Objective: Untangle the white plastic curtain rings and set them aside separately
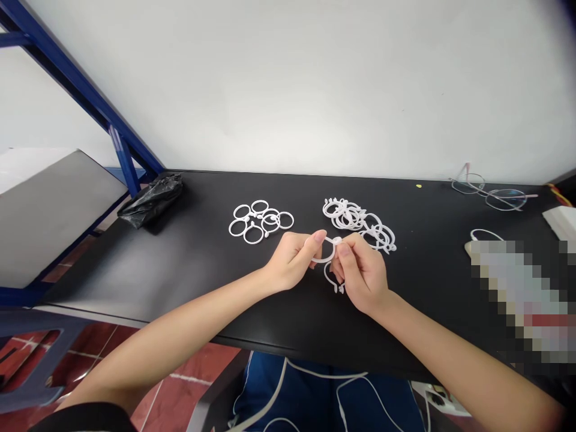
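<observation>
A white plastic ring [324, 260] is held between my two hands above the black table. My left hand [294, 259] pinches its left side with thumb and fingers. On the right, my right hand [360, 270] grips the ring's small clasp end [336, 240]. Below it, a second white ring with a gap [330, 277] shows, partly hidden by my right hand; whether that hand touches it I cannot tell. Beyond my left hand lies a group of closed white rings [254, 234]. Behind my right hand is a heaped pile of white rings [346, 215].
On the black table [202, 252], a crumpled black plastic bag [153, 198] lies at the left by the blue metal frame [90, 87]. Eyeglasses [504, 200] rest at the back right, near a blurred-out flat object [522, 294]. White cables [279, 390] hang over my lap.
</observation>
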Action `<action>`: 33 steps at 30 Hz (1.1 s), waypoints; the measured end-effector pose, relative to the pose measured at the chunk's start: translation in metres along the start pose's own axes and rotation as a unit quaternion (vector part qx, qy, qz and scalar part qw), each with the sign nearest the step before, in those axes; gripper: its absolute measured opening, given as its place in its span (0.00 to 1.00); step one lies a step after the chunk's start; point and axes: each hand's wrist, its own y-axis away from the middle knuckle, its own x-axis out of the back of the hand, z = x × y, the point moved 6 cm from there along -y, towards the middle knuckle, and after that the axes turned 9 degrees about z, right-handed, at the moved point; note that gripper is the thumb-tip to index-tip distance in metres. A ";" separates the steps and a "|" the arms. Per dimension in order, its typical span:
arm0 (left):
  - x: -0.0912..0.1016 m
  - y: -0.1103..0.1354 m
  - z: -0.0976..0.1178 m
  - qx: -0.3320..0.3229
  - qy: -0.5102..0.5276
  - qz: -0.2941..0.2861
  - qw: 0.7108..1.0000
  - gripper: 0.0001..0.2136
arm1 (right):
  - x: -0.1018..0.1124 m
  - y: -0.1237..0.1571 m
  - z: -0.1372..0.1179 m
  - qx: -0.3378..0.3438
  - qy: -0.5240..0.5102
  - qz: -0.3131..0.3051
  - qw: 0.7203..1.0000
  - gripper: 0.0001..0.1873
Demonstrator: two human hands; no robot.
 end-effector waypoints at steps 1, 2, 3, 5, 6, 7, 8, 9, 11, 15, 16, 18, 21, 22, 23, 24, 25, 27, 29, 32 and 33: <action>0.000 0.000 0.000 0.004 0.006 0.002 1.000 0.31 | 0.000 0.000 0.000 0.001 0.002 -0.002 1.000 0.13; 0.000 -0.001 -0.001 0.012 0.013 0.005 1.000 0.31 | -0.001 0.000 -0.001 0.003 0.005 -0.005 1.000 0.13; 0.001 -0.002 -0.003 0.023 0.022 0.010 0.999 0.31 | -0.001 0.000 -0.001 0.004 0.008 -0.008 1.000 0.13; 0.002 -0.004 -0.007 0.051 0.039 0.025 0.998 0.31 | -0.002 0.000 -0.002 0.007 0.015 -0.014 1.000 0.13; 0.003 -0.005 -0.009 0.066 0.047 0.034 0.996 0.32 | -0.002 0.000 -0.002 0.009 0.019 -0.017 1.000 0.13; 0.004 -0.006 -0.010 0.078 0.056 0.043 0.994 0.32 | -0.002 0.000 -0.003 0.012 0.022 -0.019 1.000 0.13; 0.005 -0.007 -0.012 0.088 0.066 0.053 0.993 0.32 | -0.002 0.000 -0.003 0.015 0.026 -0.019 0.999 0.13; 0.005 -0.008 -0.013 0.096 0.078 0.061 0.990 0.32 | -0.002 -0.001 -0.003 0.018 0.031 -0.017 0.999 0.13; 0.006 -0.010 -0.014 0.111 0.110 0.077 0.985 0.30 | -0.002 -0.001 -0.004 0.024 0.043 -0.015 0.999 0.13; 0.010 -0.012 -0.019 0.144 0.180 0.112 0.967 0.25 | -0.003 -0.001 -0.006 0.029 0.055 -0.019 0.998 0.13; 0.011 -0.012 -0.020 0.151 0.199 0.117 0.961 0.24 | -0.003 -0.001 -0.007 0.031 0.055 -0.021 0.998 0.12; 0.012 -0.012 -0.021 0.168 0.244 0.115 0.948 0.23 | -0.003 -0.001 -0.007 0.034 0.055 -0.022 0.998 0.12; 0.010 -0.012 -0.023 0.206 0.315 0.093 0.922 0.21 | -0.004 -0.001 -0.007 0.036 0.058 -0.023 0.997 0.12; 0.008 -0.011 -0.023 0.220 0.336 0.082 0.912 0.20 | -0.004 -0.001 -0.007 0.037 0.059 -0.024 0.997 0.12; 0.007 -0.011 -0.023 0.232 0.353 0.070 0.904 0.18 | -0.004 -0.001 -0.007 0.037 0.060 -0.025 0.997 0.12; 0.005 -0.011 -0.023 0.242 0.367 0.059 0.896 0.16 | -0.004 -0.001 -0.008 0.039 0.060 -0.027 0.997 0.12; 0.004 -0.011 -0.024 0.251 0.377 0.049 0.890 0.14 | -0.004 -0.001 -0.008 0.040 0.060 -0.028 0.997 0.12; 0.002 -0.011 -0.024 0.262 0.390 0.037 0.882 0.11 | -0.005 -0.002 -0.009 0.044 0.060 -0.031 0.997 0.11; 0.001 -0.011 -0.025 0.266 0.395 0.036 0.879 0.10 | -0.005 -0.002 -0.010 0.048 0.062 -0.034 0.996 0.11; 0.002 -0.011 -0.025 0.270 0.396 0.043 0.877 0.09 | -0.005 -0.002 -0.010 0.050 0.064 -0.036 0.996 0.11; 0.002 -0.011 -0.025 0.270 0.396 0.046 0.876 0.09 | -0.005 -0.002 -0.010 0.051 0.064 -0.036 0.996 0.11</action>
